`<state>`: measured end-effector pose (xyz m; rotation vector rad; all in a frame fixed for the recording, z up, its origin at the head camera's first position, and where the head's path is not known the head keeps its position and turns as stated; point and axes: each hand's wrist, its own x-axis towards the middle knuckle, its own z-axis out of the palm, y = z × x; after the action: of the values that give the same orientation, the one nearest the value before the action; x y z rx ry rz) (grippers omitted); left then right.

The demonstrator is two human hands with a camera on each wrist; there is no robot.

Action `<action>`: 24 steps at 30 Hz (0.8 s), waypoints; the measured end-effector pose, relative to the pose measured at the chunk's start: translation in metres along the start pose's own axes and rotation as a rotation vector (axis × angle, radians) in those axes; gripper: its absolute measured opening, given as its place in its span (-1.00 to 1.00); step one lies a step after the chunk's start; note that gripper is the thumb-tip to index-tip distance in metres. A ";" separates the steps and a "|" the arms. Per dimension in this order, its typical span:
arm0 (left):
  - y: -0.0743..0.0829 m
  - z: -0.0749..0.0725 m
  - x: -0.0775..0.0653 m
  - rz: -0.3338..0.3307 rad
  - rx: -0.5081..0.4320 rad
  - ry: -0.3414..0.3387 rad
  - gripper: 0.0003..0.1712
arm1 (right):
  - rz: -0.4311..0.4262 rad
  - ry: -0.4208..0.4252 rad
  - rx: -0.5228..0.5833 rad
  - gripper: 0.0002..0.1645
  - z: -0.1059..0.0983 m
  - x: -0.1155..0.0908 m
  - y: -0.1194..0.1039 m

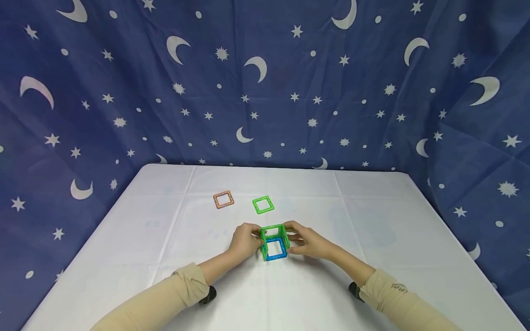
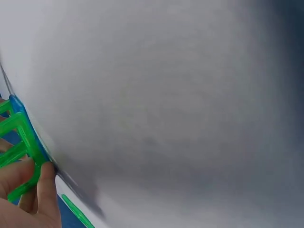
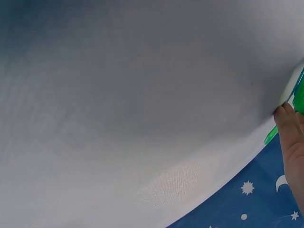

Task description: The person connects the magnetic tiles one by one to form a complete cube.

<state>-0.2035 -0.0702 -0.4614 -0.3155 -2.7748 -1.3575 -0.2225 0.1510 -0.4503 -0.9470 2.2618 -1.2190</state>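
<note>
Near the middle of the table, an open box of square magnetic tiles has a blue magnetic tile (image 1: pixel 275 258) flat as its base. Green magnetic tiles (image 1: pixel 265 248) stand upright on its left, back and right sides; the front and top have no tile. My left hand (image 1: pixel 245 241) grips the left green tile; in the left wrist view its thumb and fingers lie about that tile's frame (image 2: pixel 29 137). My right hand (image 1: pixel 308 241) holds the right green tile (image 1: pixel 286 236), fingers at the back corner and thumb toward the front. The right wrist view shows only part of this hand (image 3: pixel 292 137).
Behind the box a loose green square tile (image 1: pixel 263 205) lies flat, with an orange square tile (image 1: pixel 223 199) to its left. White cloth covers the table (image 1: pixel 198 184). A blue curtain (image 1: pixel 281 82) with moons and stars hangs behind and along both sides.
</note>
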 end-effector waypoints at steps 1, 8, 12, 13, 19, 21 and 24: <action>0.001 0.000 0.001 -0.010 -0.012 0.009 -0.79 | 0.006 0.005 0.002 -0.28 0.000 0.000 0.000; 0.005 0.005 0.002 -0.052 -0.047 0.074 -0.80 | 0.043 0.013 0.031 -0.27 0.002 0.000 0.002; 0.003 0.003 0.001 -0.051 -0.073 0.071 -0.80 | 0.024 0.009 0.051 -0.29 0.003 0.002 0.000; 0.003 0.002 0.001 -0.047 -0.075 0.068 -0.80 | 0.022 0.009 0.051 -0.29 0.003 0.002 0.000; -0.003 0.000 0.004 -0.025 -0.070 0.056 -0.80 | 0.063 0.005 0.051 -0.28 0.002 0.007 -0.005; -0.004 0.000 0.004 -0.026 -0.077 0.039 -0.81 | 0.087 -0.005 0.051 -0.29 0.001 0.008 -0.006; -0.004 0.002 0.002 -0.021 -0.092 0.005 -0.82 | 0.114 -0.013 0.041 -0.29 0.002 0.005 -0.005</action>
<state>-0.2064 -0.0705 -0.4657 -0.2865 -2.7242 -1.4920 -0.2231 0.1442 -0.4468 -0.7968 2.2384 -1.2016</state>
